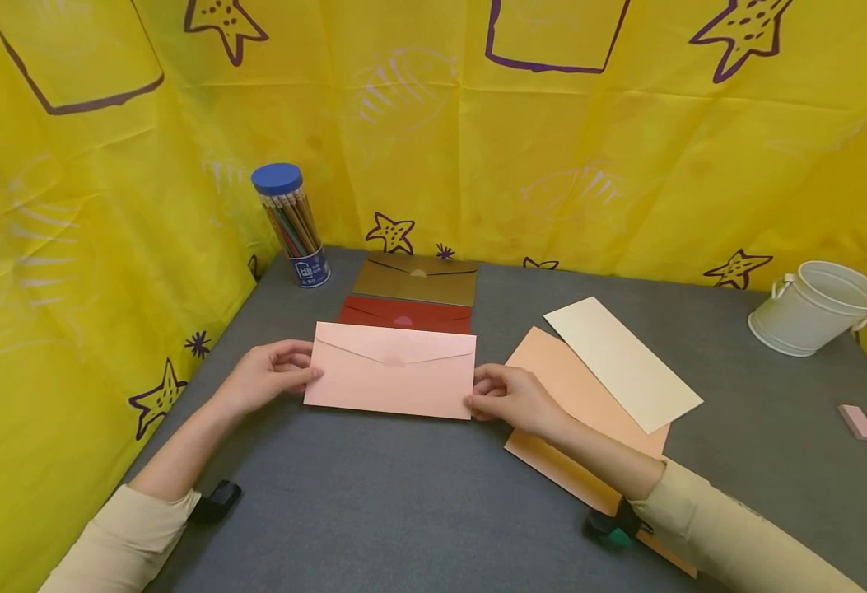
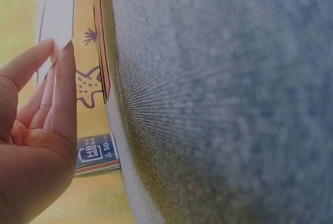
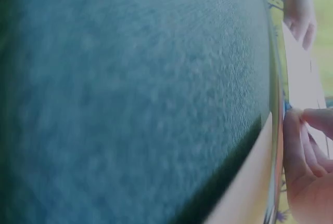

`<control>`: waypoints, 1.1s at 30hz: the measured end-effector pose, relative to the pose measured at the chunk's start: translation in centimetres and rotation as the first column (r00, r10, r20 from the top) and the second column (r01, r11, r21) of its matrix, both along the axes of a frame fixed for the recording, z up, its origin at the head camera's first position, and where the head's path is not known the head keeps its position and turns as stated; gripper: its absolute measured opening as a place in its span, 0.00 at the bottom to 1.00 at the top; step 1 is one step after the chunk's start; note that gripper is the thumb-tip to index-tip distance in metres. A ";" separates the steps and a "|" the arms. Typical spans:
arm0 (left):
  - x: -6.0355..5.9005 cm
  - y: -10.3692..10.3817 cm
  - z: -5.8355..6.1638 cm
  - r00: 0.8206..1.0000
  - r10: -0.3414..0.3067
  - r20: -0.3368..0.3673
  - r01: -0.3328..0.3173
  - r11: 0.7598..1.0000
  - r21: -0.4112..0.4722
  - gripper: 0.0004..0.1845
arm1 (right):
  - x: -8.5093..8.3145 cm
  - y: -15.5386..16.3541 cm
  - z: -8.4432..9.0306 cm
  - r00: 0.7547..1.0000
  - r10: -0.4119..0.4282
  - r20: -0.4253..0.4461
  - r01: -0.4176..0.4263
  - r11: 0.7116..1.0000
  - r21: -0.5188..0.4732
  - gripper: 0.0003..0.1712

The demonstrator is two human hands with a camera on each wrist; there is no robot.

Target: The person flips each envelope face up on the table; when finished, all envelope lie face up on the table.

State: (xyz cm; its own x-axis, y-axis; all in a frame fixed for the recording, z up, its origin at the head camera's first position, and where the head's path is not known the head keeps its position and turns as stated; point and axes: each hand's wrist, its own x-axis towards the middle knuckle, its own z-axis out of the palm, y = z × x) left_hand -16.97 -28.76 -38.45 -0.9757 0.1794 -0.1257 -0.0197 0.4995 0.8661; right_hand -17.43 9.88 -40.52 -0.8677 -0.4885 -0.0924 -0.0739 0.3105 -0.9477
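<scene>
While the grey table (image 1: 403,511) carries it, the pink envelope (image 1: 392,371) spans both your grips, flap up. Left hand (image 1: 266,377) pinches its left edge, right hand (image 1: 510,399) its right. Keep both pinches level; the red envelope (image 1: 403,314) lies just beyond.

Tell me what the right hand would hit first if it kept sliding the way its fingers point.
The right hand points left and already touches the pink envelope; further on, likely the left hand at the opposite edge.
</scene>
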 end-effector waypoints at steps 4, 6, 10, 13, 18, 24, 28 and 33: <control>0.0 -0.2 0.0 1.000 0.019 0.014 -0.018 1.000 -0.017 0.31 | 0.0 -0.4 -0.1 0.995 -0.012 0.102 0.017 0.999 -0.048 0.24; 0.0 -0.4 0.0 1.000 0.024 0.020 -0.024 0.999 -0.028 0.32 | 0.1 -0.5 -0.2 0.990 -0.013 0.137 0.022 0.998 -0.062 0.28; 0.0 -0.5 0.0 0.998 0.043 0.036 -0.041 0.996 -0.074 0.32 | 0.5 -0.7 -0.1 0.985 -0.005 0.175 0.022 0.995 -0.094 0.34; 0.1 -0.6 0.1 0.998 0.052 0.040 -0.047 0.992 -0.115 0.33 | 0.8 -0.9 -0.2 0.981 0.002 0.193 0.021 0.993 -0.119 0.37; 0.3 -0.5 0.3 0.998 0.049 0.037 -0.043 0.987 -0.155 0.32 | 1.4 -0.9 -0.3 0.980 0.039 0.196 -0.010 0.989 -0.149 0.39; 0.3 -0.5 0.2 0.999 0.044 0.028 -0.038 0.983 -0.181 0.31 | 1.9 -0.9 0.0 0.977 0.078 0.200 -0.048 0.987 -0.150 0.38; 0.3 -0.4 0.1 1.000 0.026 0.011 -0.023 0.973 -0.229 0.30 | 2.1 -0.7 0.0 0.976 0.094 0.197 -0.070 0.990 -0.123 0.37; 0.5 -0.3 0.0 1.000 -0.013 -0.024 0.005 0.958 -0.288 0.29 | 2.1 -0.5 0.0 0.977 0.102 0.185 -0.089 0.993 -0.080 0.36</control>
